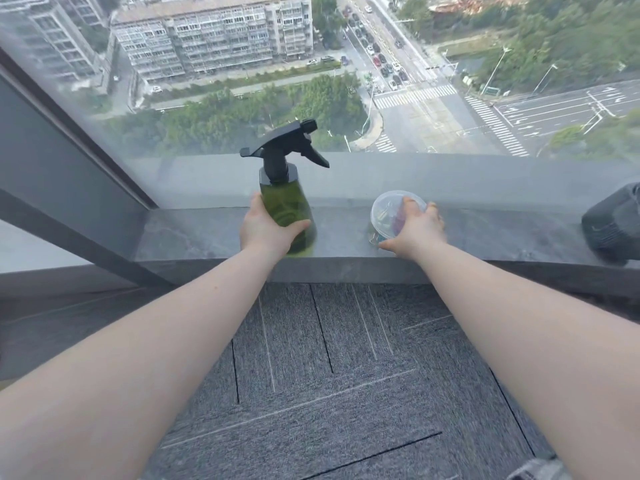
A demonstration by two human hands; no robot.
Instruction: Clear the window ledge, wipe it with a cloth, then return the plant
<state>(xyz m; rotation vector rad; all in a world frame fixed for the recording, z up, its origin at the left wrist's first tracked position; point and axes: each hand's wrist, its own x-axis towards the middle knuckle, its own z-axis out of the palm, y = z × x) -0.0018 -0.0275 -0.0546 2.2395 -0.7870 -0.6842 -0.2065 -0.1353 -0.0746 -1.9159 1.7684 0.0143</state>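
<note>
The grey stone window ledge is seen below a large pane, with no plant or cloth in view. On it a green spray bottle with a black trigger head is held upright, gripped around its lower body by the left hand. To its right a clear lidded plastic container with coloured contents is clasped from the side by the right hand. A dark object sits at the ledge's far right. Grey carpet tiles lie below.

grey carpet, dark object — far right
</note>
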